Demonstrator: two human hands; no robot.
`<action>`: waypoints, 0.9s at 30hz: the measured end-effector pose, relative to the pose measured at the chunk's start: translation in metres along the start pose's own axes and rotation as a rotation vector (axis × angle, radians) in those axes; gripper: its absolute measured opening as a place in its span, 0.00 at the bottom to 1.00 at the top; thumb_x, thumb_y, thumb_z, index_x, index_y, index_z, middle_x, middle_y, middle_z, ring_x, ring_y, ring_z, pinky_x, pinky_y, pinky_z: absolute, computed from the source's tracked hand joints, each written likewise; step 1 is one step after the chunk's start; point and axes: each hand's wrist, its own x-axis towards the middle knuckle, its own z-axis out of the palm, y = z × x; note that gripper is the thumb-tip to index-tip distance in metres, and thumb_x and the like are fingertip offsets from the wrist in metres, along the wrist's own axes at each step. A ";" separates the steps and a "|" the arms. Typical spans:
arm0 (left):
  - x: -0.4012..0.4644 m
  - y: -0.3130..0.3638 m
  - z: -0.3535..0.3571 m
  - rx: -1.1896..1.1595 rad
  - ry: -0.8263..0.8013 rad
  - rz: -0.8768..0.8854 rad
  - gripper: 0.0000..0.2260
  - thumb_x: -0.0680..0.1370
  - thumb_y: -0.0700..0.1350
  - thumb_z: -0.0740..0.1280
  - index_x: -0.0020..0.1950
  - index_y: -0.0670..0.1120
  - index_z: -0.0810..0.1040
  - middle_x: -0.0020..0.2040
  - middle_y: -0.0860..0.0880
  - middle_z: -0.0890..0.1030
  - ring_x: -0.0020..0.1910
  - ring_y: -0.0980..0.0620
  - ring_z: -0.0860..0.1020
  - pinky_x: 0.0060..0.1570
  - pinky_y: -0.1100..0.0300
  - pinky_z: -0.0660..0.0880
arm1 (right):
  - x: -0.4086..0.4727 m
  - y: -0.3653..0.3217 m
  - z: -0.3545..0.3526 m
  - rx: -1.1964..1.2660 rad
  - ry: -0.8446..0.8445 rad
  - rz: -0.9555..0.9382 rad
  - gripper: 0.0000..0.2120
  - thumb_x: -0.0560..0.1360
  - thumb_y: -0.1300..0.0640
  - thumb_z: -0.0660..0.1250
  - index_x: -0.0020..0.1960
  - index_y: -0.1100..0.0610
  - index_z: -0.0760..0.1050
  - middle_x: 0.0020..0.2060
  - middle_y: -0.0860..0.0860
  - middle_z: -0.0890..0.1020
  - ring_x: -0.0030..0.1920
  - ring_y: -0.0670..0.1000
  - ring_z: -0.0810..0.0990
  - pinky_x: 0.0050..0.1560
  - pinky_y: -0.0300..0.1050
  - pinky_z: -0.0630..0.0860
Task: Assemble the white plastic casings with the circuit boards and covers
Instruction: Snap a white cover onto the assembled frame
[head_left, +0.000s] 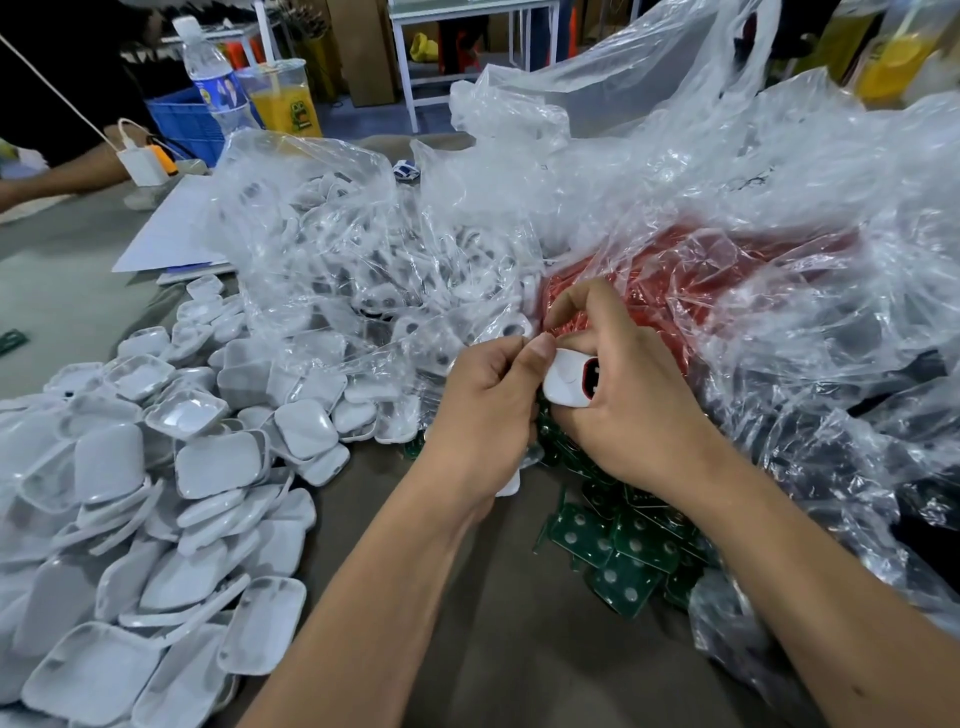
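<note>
Centre frame: white casing (563, 382) pinched in right hand (623, 395), red-lined opening facing lower right, long axis slanting upper left to lower right; left hand (485, 410) curled against its left edge, thumb touching.

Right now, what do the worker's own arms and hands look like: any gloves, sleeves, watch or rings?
Both are bare: the left hand and right hand wear no gloves, and no ring shows. The forearms are uncovered to the frame's bottom edge, with no sleeve, watch or wristband in view.
</note>
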 end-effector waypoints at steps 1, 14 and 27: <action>0.000 0.001 0.001 -0.005 0.003 0.008 0.15 0.86 0.46 0.60 0.42 0.40 0.71 0.24 0.56 0.60 0.22 0.57 0.57 0.24 0.62 0.56 | 0.000 0.000 0.000 0.013 0.005 -0.001 0.20 0.75 0.67 0.71 0.58 0.51 0.65 0.31 0.50 0.81 0.27 0.50 0.75 0.24 0.52 0.68; -0.002 0.002 -0.002 -0.123 0.010 -0.111 0.18 0.86 0.48 0.61 0.38 0.43 0.75 0.26 0.54 0.59 0.22 0.56 0.57 0.26 0.62 0.56 | 0.002 -0.002 -0.002 0.096 -0.041 0.092 0.21 0.73 0.68 0.72 0.57 0.51 0.68 0.34 0.48 0.83 0.28 0.46 0.77 0.27 0.47 0.71; 0.004 0.001 -0.008 -0.251 0.180 -0.217 0.14 0.83 0.45 0.65 0.39 0.44 0.74 0.27 0.49 0.61 0.22 0.54 0.59 0.22 0.64 0.59 | 0.003 0.002 -0.012 0.619 -0.073 0.289 0.17 0.69 0.52 0.81 0.55 0.54 0.83 0.43 0.52 0.87 0.31 0.47 0.76 0.26 0.36 0.71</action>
